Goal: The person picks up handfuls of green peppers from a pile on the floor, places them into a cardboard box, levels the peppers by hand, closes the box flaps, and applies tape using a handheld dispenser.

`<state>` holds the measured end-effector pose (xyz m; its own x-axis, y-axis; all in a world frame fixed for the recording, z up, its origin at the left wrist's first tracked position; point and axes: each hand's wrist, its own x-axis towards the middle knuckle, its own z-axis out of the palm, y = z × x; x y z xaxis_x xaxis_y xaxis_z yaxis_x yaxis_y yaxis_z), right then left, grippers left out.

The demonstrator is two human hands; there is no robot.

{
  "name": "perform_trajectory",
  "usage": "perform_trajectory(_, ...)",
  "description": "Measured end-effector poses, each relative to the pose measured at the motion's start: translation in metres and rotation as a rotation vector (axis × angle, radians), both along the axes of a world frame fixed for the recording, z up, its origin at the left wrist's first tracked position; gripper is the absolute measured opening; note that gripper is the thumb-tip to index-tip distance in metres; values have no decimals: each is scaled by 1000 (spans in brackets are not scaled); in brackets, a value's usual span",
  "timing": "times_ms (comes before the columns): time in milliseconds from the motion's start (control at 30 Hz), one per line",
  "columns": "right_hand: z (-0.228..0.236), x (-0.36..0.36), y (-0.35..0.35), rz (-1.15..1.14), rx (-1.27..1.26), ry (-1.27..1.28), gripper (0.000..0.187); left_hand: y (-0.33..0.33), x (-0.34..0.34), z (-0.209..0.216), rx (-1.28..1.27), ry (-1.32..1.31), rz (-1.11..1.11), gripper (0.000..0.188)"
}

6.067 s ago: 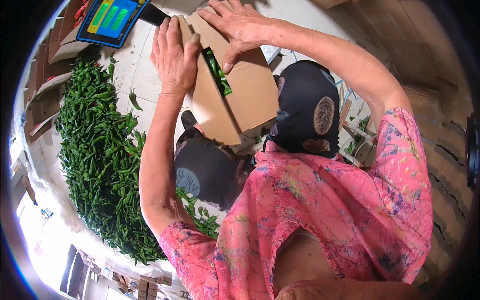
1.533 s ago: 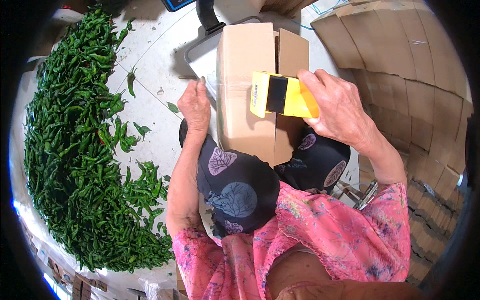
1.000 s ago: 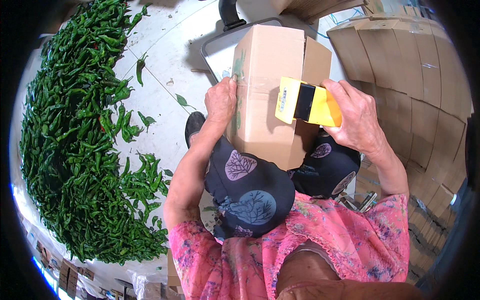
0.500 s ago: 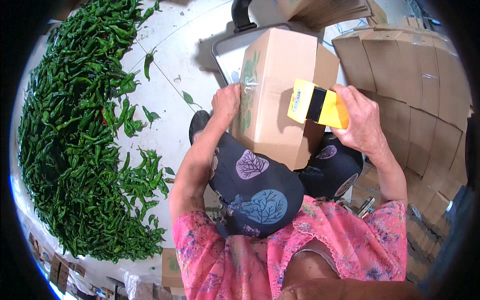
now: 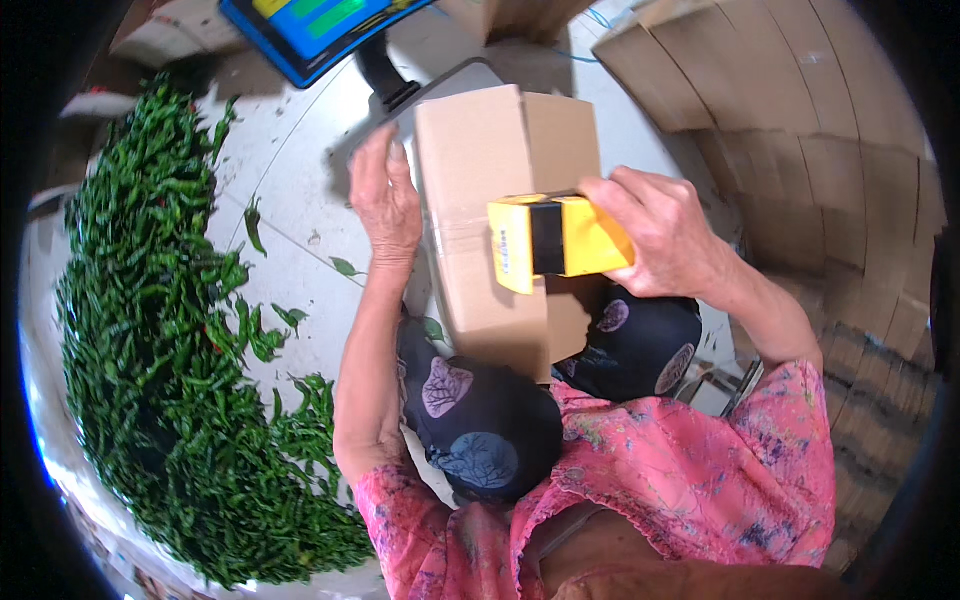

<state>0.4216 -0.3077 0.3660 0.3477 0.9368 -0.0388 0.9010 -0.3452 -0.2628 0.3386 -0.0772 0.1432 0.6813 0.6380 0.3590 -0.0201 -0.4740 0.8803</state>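
Observation:
A closed brown cardboard box [image 5: 490, 170] sits in front of my knees, partly on a grey scale platform [image 5: 440, 85]. My left hand [image 5: 385, 200] lies flat against the box's left side, fingers together and pointing away. My right hand [image 5: 665, 240] grips a yellow and black tape dispenser [image 5: 555, 240] held over the box's top, near a band of clear tape across it. My knees in dark patterned trousers [image 5: 480, 430] are below the box.
A big heap of green chilli peppers [image 5: 170, 350] covers the pale floor on the left, with stray ones [image 5: 345, 267] near my left arm. Stacked flat cardboard [image 5: 800, 130] fills the right side. A blue scale display [image 5: 310, 25] is at the top.
Six seconds ago both hands pressed the box flaps down. Since then my right hand has taken up the tape dispenser and drawn it across the box top; my left hand slid along the box's left side.

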Motion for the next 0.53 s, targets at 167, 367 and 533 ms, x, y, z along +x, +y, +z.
perform_trajectory(167,-7,2,-8,24,68,-9,55,-21,51,95,660,174,-387,70)
perform_trajectory(367,-13,4,-20,-11,72,32,56,-36,65,97,715,314,-463,75)
perform_trajectory(533,-27,4,-11,-10,-2,17,60,-18,64,72,797,268,-479,45)
